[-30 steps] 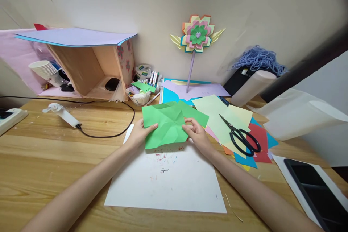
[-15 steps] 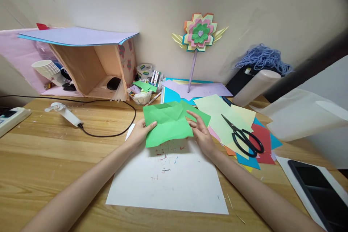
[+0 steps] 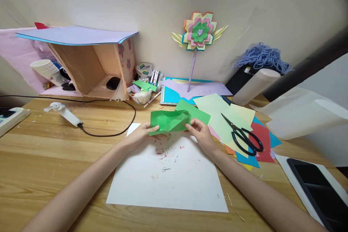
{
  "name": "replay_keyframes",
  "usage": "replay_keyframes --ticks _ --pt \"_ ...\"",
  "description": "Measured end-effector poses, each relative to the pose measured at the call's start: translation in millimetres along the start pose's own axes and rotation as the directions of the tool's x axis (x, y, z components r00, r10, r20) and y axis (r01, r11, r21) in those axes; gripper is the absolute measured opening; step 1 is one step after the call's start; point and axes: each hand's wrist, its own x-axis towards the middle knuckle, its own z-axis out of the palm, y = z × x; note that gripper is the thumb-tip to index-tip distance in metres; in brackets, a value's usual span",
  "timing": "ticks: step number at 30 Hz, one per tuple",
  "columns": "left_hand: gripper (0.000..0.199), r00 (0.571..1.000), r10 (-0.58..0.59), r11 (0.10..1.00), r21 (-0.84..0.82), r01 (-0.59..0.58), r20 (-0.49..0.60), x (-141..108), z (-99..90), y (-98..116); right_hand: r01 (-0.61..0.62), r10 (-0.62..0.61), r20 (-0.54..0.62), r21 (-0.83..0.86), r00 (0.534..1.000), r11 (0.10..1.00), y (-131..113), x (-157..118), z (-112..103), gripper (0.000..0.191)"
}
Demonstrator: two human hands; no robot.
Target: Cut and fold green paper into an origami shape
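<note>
Green paper, creased and bent: one sheet in both hands, held up over the far edge of the white sheet. Left hand pinches its left edge, thumb on top; right hand has the right edge between thumb and fingers. From where I stand, the held piece covers part of the white sheet's far edge and one corner of a second green sheet lying behind it. White sheet is stained, set toward the near edge of the wooden table.

Right of the hands: pale paper over blue and red pieces, black-handled scissors on top, closed, tip toward the far left. Phone on white paper at the near right corner.

Left side: white device with black cable looping; power strip at the left edge.

Far edge, left to right: open-fronted box, basket of scraps, markers, paper flower upright near the wall, white roll, blue yarn in the right corner.
</note>
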Motion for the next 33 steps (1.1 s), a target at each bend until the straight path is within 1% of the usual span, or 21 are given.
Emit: replay_keyframes --ticks 2,4,6,7,9,11,14,17,19,22,24,26,27,28,29,31,32,33 --pt "0.039 1.0 0.002 0.999 -0.05 -0.003 -0.03 1 0.1 0 0.004 -0.004 -0.002 0.052 1.0 0.999 -2 0 1 0.025" --pt "0.038 0.997 -0.001 0.997 -0.079 -0.005 -0.074 2 -0.8 -2 0.051 -0.051 0.002 0.064 0.999 0.997 -2 0 1 0.02" --pt "0.037 0.995 0.005 0.996 -0.087 -0.014 -0.101 2 -2.1 -4 0.099 -0.099 0.046 -0.003 0.994 0.995 0 -1 -1 0.016" --pt "0.037 0.995 0.011 0.997 -0.08 -0.019 -0.101 2 -2.6 -5 0.115 -0.11 0.086 -0.055 0.99 0.992 0 -1 -2 0.017" --pt "0.037 0.997 0.021 0.998 -0.054 -0.025 -0.074 2 -3.0 -7 0.147 -0.121 0.168 -0.147 0.978 0.978 2 -2 -4 0.023" --pt "0.037 0.999 0.032 0.999 -0.031 -0.033 -0.042 1 -2.7 -7 0.185 -0.146 0.205 -0.188 0.968 0.965 2 -3 -5 0.018" --pt "0.036 0.999 0.037 0.999 -0.024 -0.037 -0.028 0 -1.6 -3 0.209 -0.181 0.159 -0.181 0.971 0.961 1 -5 -2 0.013" --pt "0.036 1.0 0.02 0.999 -0.026 -0.021 -0.023 1 -0.3 1 0.156 -0.141 0.093 -0.172 0.986 0.973 0 -6 1 0.018" --pt "0.036 1.0 0.014 1.0 -0.017 -0.014 -0.02 1 1.1 2 0.12 -0.109 0.069 -0.181 0.992 0.976 1 -6 2 0.016" --pt "0.033 0.999 0.047 0.998 -0.035 -0.048 -0.015 0 4.0 1 0.093 -0.086 0.042 -0.203 0.995 0.975 2 -5 2 0.014" --pt "0.04 0.994 0.111 0.99 -0.09 -0.112 -0.017 -1 6.8 -1 0.075 -0.071 0.029 -0.211 0.997 0.975 3 -4 1 0.016" --pt "0.056 0.986 0.167 0.98 -0.108 -0.166 -0.005 -2 10.0 -5 0.056 -0.053 0.017 -0.212 0.998 0.976 4 -4 0 0.019" --pt "0.064 0.983 0.182 0.98 -0.079 -0.182 -0.006 -2 11.6 -7 0.051 -0.05 0.012 -0.212 0.999 0.976 4 -4 0 0.02" --pt "0.07 0.982 0.188 0.982 -0.02 -0.189 -0.029 -2 13.1 -8 0.057 -0.056 0.01 -0.211 0.998 0.976 5 -4 0 0.021" --pt "0.07 0.978 0.194 0.98 0.059 -0.189 -0.079 -2 14.5 -9 0.075 -0.073 0.015 -0.21 0.997 0.975 4 -4 0 0.021" --pt "0.058 0.954 0.201 0.968 0.195 -0.158 -0.223 0 16.7 -11 0.143 -0.134 0.055 -0.217 0.989 0.966 3 -5 0 0.019" --pt "0.049 0.938 0.202 0.965 0.22 -0.142 -0.281 0 17.4 -11 0.179 -0.164 0.081 -0.22 0.983 0.959 2 -5 0 0.018" --pt "0.042 0.927 0.202 0.967 0.217 -0.136 -0.315 1 17.8 -12 0.204 -0.185 0.106 -0.22 0.977 0.954 1 -6 1 0.017"
